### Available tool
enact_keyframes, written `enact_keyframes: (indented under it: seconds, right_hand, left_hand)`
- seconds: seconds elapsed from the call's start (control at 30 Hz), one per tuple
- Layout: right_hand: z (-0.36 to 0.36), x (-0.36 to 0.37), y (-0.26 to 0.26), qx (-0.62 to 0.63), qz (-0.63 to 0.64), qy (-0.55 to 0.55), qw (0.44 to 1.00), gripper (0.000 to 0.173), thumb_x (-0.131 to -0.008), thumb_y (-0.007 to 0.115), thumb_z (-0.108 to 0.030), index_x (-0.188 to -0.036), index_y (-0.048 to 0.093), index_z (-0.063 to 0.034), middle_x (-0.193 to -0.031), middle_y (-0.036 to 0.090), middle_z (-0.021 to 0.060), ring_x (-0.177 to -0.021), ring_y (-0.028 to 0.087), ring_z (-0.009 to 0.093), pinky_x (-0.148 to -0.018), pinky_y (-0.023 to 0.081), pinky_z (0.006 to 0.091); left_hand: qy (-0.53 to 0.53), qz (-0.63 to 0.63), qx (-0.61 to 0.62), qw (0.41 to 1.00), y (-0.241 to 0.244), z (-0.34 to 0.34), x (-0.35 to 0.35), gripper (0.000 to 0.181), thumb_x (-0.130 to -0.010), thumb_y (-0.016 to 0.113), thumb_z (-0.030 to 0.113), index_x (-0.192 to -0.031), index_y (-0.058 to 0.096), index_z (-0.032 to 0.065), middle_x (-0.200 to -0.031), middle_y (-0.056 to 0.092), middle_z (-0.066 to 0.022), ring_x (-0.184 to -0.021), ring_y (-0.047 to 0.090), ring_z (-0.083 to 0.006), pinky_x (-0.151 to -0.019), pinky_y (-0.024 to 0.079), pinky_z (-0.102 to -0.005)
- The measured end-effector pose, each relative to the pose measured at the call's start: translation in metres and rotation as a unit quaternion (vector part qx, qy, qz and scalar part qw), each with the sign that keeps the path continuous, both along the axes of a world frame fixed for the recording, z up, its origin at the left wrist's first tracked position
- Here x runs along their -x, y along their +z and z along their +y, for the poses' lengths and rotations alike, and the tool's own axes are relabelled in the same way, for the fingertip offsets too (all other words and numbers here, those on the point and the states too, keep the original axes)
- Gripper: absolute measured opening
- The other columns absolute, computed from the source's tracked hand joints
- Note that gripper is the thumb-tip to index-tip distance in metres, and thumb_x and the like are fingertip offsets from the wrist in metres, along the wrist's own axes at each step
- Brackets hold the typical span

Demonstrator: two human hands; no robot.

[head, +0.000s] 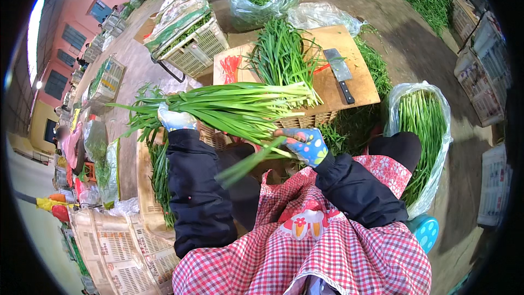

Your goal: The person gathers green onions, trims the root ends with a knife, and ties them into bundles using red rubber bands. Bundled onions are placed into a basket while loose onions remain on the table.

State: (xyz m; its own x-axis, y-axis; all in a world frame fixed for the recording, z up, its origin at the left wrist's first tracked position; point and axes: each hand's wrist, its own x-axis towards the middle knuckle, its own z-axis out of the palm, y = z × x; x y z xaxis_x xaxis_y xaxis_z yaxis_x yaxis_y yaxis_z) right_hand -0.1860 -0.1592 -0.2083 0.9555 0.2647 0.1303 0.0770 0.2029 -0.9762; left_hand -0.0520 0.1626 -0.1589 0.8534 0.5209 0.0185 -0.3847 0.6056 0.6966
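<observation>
My left hand (pixel 176 118), in a pale patterned glove, grips a large bunch of long flat green stalks, likely garlic chives (pixel 229 100), by its leafy part. The pale cut ends point right. My right hand (pixel 305 145), in a blue dotted glove, pinches a few loose stalks (pixel 254 162) just below the bunch. Behind, on a wooden board (pixel 362 84), lie a pile of the same greens (pixel 278 55), a cleaver (pixel 339 71) with a black handle and a bundle of red ties (pixel 231 67).
A plastic bag of upright stalks (pixel 423 127) stands at my right, beside a blue dotted stool (pixel 425 231). Leaf trimmings (pixel 370 63) lie beside the board. Crates of greens (pixel 196 45) and a clear bag (pixel 262 6) stand beyond. A person in pink (pixel 71 143) is far left.
</observation>
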Motion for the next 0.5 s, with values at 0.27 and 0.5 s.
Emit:
enact_keyframes:
  seconds: [0.27, 0.5]
  right_hand:
    - [-0.071, 0.022, -0.047, 0.194, -0.022, 0.135, 0.971, 0.025, -0.079, 0.057, -0.013, -0.102, 0.063, -0.0043, -0.079, 0.065, 0.0099, -0.062, 0.059, 0.019, -0.059, 0.047, 0.03]
    - [-0.063, 0.027, -0.03, 0.062, 0.142, 0.071, 0.985, 0.044, -0.085, 0.053, -0.018, -0.124, 0.043, -0.0025, -0.077, 0.063, 0.0099, -0.062, 0.058, 0.017, -0.059, 0.048, 0.0284]
  left_hand:
    - [0.044, 0.022, -0.018, 0.999, 0.008, -0.012, 0.002, 0.021, -0.082, 0.04, 0.017, -0.077, 0.051, 0.0004, -0.077, 0.054, -0.013, -0.072, 0.054, -0.0267, -0.072, 0.05, -0.0417]
    - [-0.003, 0.009, 0.035, 0.999, 0.015, -0.016, 0.01, 0.02, -0.079, 0.042, 0.018, -0.078, 0.051, 0.0005, -0.077, 0.055, -0.0123, -0.072, 0.054, -0.0279, -0.075, 0.048, -0.0444]
